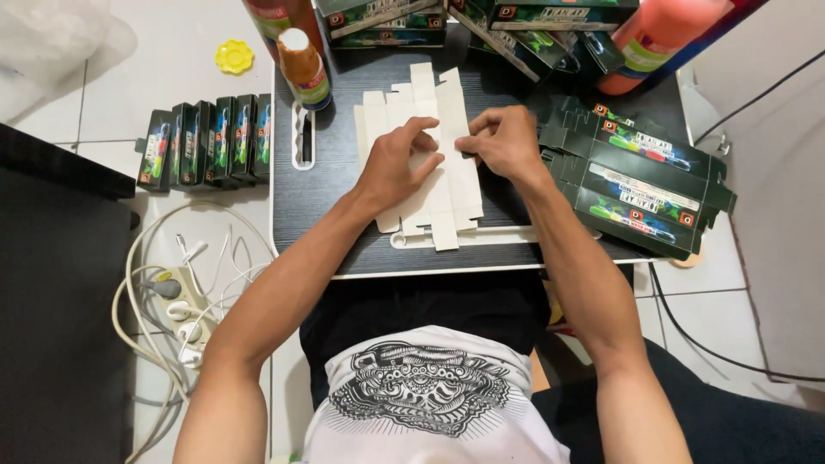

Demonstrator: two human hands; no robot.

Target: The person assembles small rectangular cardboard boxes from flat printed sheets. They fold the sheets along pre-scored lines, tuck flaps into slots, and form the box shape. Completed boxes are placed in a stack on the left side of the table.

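A flat, unfolded cardboard box blank (443, 185), white side up, lies on the small dark table (331, 185) in front of me. My left hand (397, 161) presses down on its middle, fingers spread over the card. My right hand (505, 140) pinches the blank's right edge flap between thumb and fingers. A stack of flat dark green printed box blanks (640, 185) lies just right of my right hand.
Folded dark boxes (210, 142) stand in a row on the floor at left. A glue bottle (305, 69) and white tray (302, 137) sit on the table's left side. More boxes (387, 21) and an orange bottle (657, 39) lie at the back. A power strip with cables (176, 301) is on the floor.
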